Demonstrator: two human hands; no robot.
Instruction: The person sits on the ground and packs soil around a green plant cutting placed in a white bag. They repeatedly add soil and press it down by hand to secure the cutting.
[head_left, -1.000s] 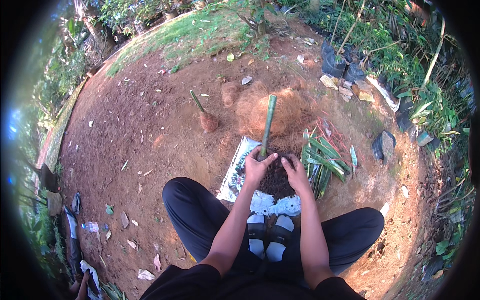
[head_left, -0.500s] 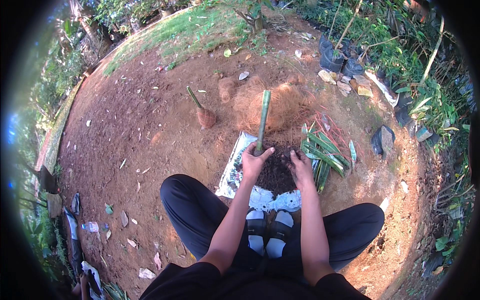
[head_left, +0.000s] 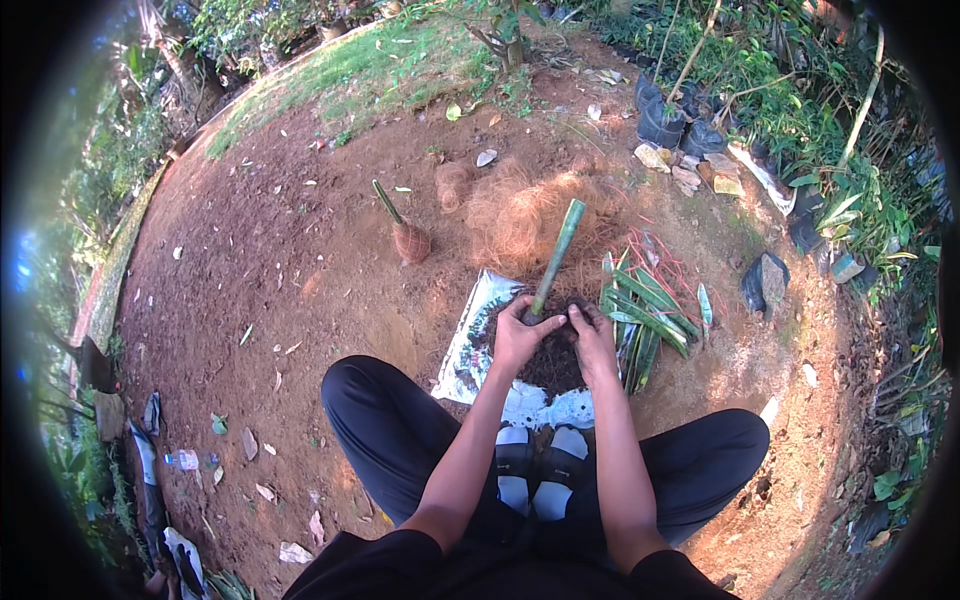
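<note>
Centre frame, on bare red-brown ground: person sits cross-legged, both forearms reaching forward to a dark clump of soil [head_left: 553, 362] heaped on a printed plastic sheet [head_left: 478, 335] just ahead of their sandalled feet [head_left: 540, 478]. Left hand [head_left: 520, 335] is curled around the base of an upright green stalk [head_left: 556, 258], thumb across the front, fingers closed on it where it meets the soil. Right hand [head_left: 592, 340] sits just beside, fingers bent and pressed onto the soil next to the stalk base (whether it grips anything, cannot tell; fingertips are buried in the dark clump). Stalk tilts slightly right, cut top clear of both hands. Behind it, touching the sheet's far edge, a tan pile of dry fibre [head_left: 520, 215]. Right of the hands, a bundle of cut green leaves [head_left: 645, 312] lies on the ground, near some red strands. Further left, apart from the sheet, a second short stalk with a fibre-wrapped root ball [head_left: 405, 235] stands tilted. Black grow bags [head_left: 665, 122] at upper right near the vegetation edge; grass patch beyond.
</note>
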